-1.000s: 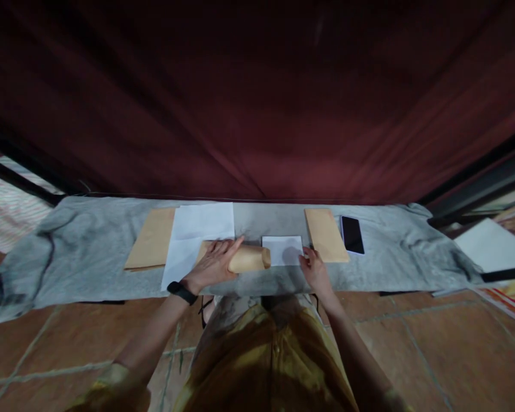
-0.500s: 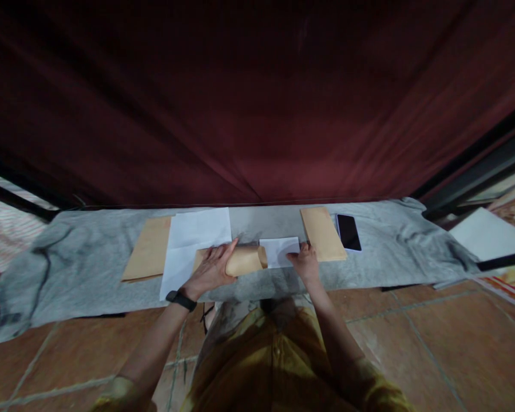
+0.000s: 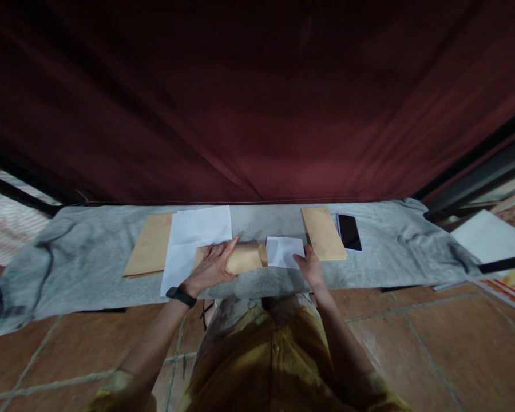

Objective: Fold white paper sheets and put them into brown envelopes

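1. Bearings: clock laid flat over the bench, 12 o'clock toward the dark red curtain point(image 3: 257, 126), 6 o'clock toward the wearer. Centre = small white paper point(image 3: 283, 252).
2. Left hand point(image 3: 214, 267): palm down on a brown envelope point(image 3: 245, 260), digits spread across it, one near each long edge. Whether they squeeze it: cannot tell. Black wristband point(image 3: 181, 296) on this arm.
3. Brown envelope: at 9 o'clock from centre, long side running 9 to 3. Its 3 o'clock end gapes and the upper face bows upward.
4. Right hand point(image 3: 309, 264): pinching the 3 o'clock edge of the small white paper, thumb over the top face. Fingertips beneath partly hidden.
5. Small white paper: its 9 o'clock edge sits right by the envelope's mouth; contact cannot be told.
6. At 2 to 3 o'clock: another brown envelope point(image 3: 325, 233), flat, just beside the right hand. Beyond it, a phone point(image 3: 349, 232), screen dark.
7. At 10 o'clock: large white sheets point(image 3: 199, 223), partly under the left hand and held envelope. Farther out, at 9 o'clock, a brown envelope stack point(image 3: 149, 246).
8. Support: grey cloth point(image 3: 399, 246) under all items.
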`<move>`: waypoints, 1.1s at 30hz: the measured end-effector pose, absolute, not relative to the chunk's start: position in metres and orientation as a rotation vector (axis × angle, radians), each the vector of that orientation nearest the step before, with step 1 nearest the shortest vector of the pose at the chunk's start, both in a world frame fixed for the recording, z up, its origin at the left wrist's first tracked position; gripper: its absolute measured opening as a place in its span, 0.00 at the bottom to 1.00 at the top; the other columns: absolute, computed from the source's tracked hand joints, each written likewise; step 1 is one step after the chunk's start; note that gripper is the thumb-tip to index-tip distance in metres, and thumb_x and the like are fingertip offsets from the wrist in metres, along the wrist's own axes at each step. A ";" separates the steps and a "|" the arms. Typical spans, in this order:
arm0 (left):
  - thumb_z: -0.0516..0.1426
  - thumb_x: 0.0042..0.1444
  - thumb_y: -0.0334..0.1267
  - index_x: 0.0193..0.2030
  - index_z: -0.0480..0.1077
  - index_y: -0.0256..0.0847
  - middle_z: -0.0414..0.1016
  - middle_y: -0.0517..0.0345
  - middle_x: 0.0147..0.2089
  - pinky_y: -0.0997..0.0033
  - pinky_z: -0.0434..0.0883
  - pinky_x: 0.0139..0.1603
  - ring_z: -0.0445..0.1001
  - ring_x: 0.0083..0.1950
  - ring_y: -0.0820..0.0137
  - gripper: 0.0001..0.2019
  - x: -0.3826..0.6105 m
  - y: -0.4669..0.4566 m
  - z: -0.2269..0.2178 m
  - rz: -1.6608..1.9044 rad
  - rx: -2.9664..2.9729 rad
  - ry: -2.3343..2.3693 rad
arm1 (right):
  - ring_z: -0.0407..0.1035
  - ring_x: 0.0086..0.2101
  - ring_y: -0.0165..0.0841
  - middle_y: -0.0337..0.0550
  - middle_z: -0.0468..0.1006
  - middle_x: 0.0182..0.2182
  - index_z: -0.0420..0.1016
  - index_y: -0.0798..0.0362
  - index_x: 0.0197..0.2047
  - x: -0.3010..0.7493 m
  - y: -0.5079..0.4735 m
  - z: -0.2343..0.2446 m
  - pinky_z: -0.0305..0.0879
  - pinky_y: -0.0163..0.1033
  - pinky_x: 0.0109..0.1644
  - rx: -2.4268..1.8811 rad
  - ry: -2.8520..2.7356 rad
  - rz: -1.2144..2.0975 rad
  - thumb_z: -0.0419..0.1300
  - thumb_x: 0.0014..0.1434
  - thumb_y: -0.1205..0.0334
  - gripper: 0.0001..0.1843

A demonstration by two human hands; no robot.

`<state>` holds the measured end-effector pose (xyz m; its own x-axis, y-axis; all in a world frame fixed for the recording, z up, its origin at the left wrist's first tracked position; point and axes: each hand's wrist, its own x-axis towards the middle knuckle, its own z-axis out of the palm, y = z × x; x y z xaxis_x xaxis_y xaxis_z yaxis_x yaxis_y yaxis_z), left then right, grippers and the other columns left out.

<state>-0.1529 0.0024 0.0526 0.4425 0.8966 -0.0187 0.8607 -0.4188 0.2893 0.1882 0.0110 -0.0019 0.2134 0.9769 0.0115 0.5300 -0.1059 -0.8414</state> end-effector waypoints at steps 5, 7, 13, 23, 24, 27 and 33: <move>0.66 0.47 0.45 0.78 0.32 0.43 0.60 0.42 0.70 0.48 0.52 0.72 0.59 0.71 0.50 0.59 -0.152 0.002 0.054 0.210 2.446 1.516 | 0.74 0.38 0.40 0.45 0.83 0.37 0.76 0.50 0.40 0.200 0.002 -0.003 0.70 0.43 0.44 -1.524 -1.169 0.997 0.62 0.45 0.54 0.17; 0.66 0.47 0.44 0.78 0.33 0.43 0.60 0.42 0.70 0.48 0.52 0.72 0.59 0.71 0.49 0.59 -0.151 0.001 0.056 0.217 2.436 1.525 | 0.74 0.36 0.40 0.44 0.83 0.34 0.78 0.50 0.37 0.202 -0.002 -0.003 0.70 0.43 0.41 -1.525 -1.029 1.068 0.64 0.43 0.51 0.18; 0.66 0.46 0.43 0.77 0.35 0.42 0.62 0.42 0.68 0.47 0.53 0.71 0.60 0.69 0.49 0.58 -0.149 0.001 0.059 0.199 2.415 1.526 | 0.75 0.32 0.39 0.41 0.82 0.31 0.81 0.50 0.40 0.211 -0.017 0.001 0.70 0.41 0.36 -1.434 -0.773 1.233 0.67 0.45 0.49 0.20; 0.67 0.45 0.43 0.77 0.33 0.42 0.60 0.41 0.69 0.46 0.51 0.72 0.58 0.70 0.48 0.60 -0.149 -0.002 0.053 0.243 2.457 1.537 | 0.77 0.33 0.41 0.44 0.86 0.35 0.86 0.48 0.35 0.206 -0.017 0.019 0.72 0.42 0.37 -1.397 -0.869 1.418 0.71 0.39 0.54 0.16; 0.67 0.45 0.44 0.77 0.34 0.42 0.60 0.41 0.69 0.45 0.51 0.72 0.58 0.70 0.48 0.59 -0.149 -0.002 0.053 0.239 2.459 1.540 | 0.77 0.33 0.41 0.44 0.86 0.34 0.86 0.47 0.34 0.205 -0.015 0.020 0.73 0.43 0.37 -1.410 -0.907 1.400 0.71 0.39 0.54 0.15; 0.66 0.46 0.45 0.77 0.34 0.41 0.61 0.41 0.68 0.44 0.50 0.73 0.58 0.71 0.48 0.59 -0.148 -0.004 0.054 0.210 2.462 1.546 | 0.78 0.33 0.42 0.45 0.86 0.33 0.86 0.48 0.32 0.205 -0.009 0.020 0.73 0.44 0.37 -1.436 -1.040 1.355 0.68 0.41 0.55 0.12; 0.66 0.48 0.46 0.77 0.33 0.44 0.60 0.41 0.68 0.41 0.48 0.72 0.57 0.71 0.47 0.57 -0.146 -0.005 0.056 0.194 2.472 1.559 | 0.76 0.31 0.39 0.45 0.85 0.33 0.85 0.51 0.35 0.201 0.002 0.015 0.69 0.40 0.34 -1.477 -1.173 1.315 0.62 0.45 0.56 0.15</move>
